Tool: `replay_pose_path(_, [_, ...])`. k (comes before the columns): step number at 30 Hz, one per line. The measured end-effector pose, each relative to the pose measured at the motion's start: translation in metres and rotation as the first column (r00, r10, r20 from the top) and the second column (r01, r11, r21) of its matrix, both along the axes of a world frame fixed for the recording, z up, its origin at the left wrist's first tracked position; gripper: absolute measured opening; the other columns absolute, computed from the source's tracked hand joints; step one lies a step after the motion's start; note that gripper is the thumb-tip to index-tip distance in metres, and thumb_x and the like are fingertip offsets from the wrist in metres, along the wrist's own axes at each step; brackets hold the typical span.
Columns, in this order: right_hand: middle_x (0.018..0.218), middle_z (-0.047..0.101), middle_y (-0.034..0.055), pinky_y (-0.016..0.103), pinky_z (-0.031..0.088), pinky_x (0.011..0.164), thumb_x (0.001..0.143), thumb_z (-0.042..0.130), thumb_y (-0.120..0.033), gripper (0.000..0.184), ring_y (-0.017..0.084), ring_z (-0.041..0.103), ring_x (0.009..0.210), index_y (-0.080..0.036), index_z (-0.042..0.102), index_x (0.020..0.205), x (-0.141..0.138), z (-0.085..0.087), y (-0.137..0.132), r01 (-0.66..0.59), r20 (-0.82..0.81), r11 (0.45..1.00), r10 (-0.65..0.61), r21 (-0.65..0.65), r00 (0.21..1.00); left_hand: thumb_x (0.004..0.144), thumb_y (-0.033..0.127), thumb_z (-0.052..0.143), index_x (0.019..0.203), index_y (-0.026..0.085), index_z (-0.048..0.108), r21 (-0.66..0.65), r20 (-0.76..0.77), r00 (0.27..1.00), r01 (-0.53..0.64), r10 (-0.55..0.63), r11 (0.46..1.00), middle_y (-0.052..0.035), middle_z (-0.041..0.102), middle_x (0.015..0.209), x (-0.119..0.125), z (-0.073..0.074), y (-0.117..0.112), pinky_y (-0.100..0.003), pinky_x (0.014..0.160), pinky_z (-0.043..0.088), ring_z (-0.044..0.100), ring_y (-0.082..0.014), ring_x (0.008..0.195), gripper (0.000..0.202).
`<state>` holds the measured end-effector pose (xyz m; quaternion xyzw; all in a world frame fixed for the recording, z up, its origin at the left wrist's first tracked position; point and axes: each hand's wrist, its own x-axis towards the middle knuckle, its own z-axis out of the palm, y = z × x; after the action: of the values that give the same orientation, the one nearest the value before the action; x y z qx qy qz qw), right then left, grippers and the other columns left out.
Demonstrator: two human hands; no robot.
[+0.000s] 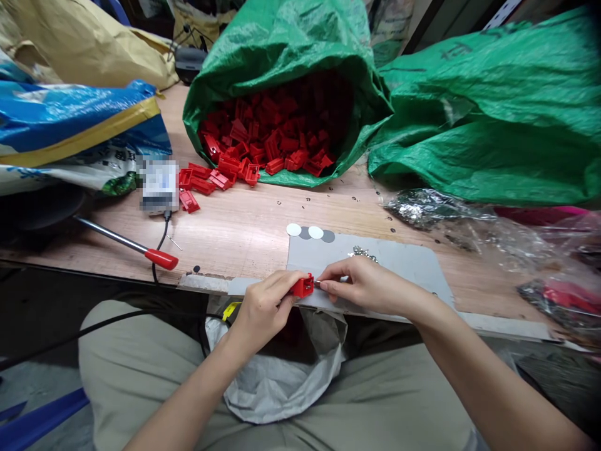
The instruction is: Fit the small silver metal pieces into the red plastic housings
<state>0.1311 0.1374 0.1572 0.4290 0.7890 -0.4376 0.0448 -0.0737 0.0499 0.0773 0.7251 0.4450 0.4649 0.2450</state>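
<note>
My left hand (268,305) grips a small red plastic housing (304,285) at the table's front edge, its open end turned to the right. My right hand (359,283) pinches a tiny metal piece (317,283) between thumb and fingertips, right at that open end. Whether the piece touches the housing I cannot tell. Just beyond my right hand, a small pile of shiny metal parts (364,252) lies on a grey sheet (408,266).
A green sack (291,37) spills red housings (267,134) onto the table. Another green sack (493,125) and plastic bags of metal parts (422,207) lie right. A red-tipped lever (160,258) juts out at left. Below the edge hangs an open whitish bag (267,394).
</note>
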Motion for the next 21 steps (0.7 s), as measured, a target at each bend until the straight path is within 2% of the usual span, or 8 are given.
replay_pose_path(4, [0.073,0.075,0.0054,0.026,0.038,0.059,0.09,0.055,-0.029,0.025,0.017,0.061,0.062,-0.018,0.075,0.082,-0.01,0.003,-0.008,0.003,0.076,0.989,-0.015,0.146,0.997,0.095,0.005,0.048,0.127,0.023,0.059,0.003,-0.021,1.0,0.009,-0.009,1.0,-0.0078,0.072,0.116,0.0,-0.001,0.001,-0.029,0.089,0.057,0.069,-0.018,0.108,0.039])
replay_pose_path(7, [0.071,0.074,0.0058,0.027,0.037,0.059,0.09,0.053,-0.026,0.025,0.017,0.06,0.059,-0.018,0.075,0.082,-0.013,0.003,-0.016,0.03,0.105,0.97,-0.057,0.242,0.993,0.095,0.007,0.049,0.128,0.023,0.058,0.019,-0.039,0.999,-0.028,0.029,0.999,-0.0077,0.072,0.114,0.002,-0.002,0.001,-0.029,0.087,0.058,0.07,-0.0186,0.107,0.038])
replay_pose_path(9, [0.071,0.074,0.0054,0.027,0.038,0.06,0.09,0.053,-0.026,0.024,0.017,0.061,0.061,-0.018,0.075,0.085,-0.011,0.001,-0.018,0.067,0.069,0.977,-0.083,0.205,0.994,0.095,0.009,0.051,0.128,0.023,0.058,0.01,-0.043,0.998,-0.055,0.056,0.998,-0.0074,0.073,0.112,0.003,-0.002,0.001,-0.029,0.086,0.058,0.07,-0.0191,0.105,0.036])
replay_pose_path(14, [0.077,0.076,0.0041,0.026,0.042,0.062,0.092,0.054,-0.034,0.027,0.017,0.064,0.067,-0.017,0.073,0.087,-0.001,-0.004,-0.014,0.086,-0.038,0.996,-0.087,-0.007,0.996,0.095,0.009,0.051,0.127,0.023,0.058,0.001,-0.024,0.999,-0.037,0.037,0.999,-0.0072,0.072,0.114,0.003,-0.002,0.0,-0.03,0.09,0.057,0.069,-0.0189,0.107,0.035])
replay_pose_path(21, [0.076,0.076,0.0027,0.025,0.039,0.055,0.091,0.054,-0.035,0.026,0.014,0.057,0.057,-0.018,0.073,0.086,-0.003,0.0,-0.011,0.089,0.014,0.996,-0.089,-0.008,0.996,0.094,0.006,0.05,0.128,0.023,0.058,0.018,-0.024,0.999,-0.026,0.026,0.999,-0.007,0.072,0.113,0.001,-0.003,-0.001,-0.029,0.089,0.057,0.069,-0.0181,0.106,0.039])
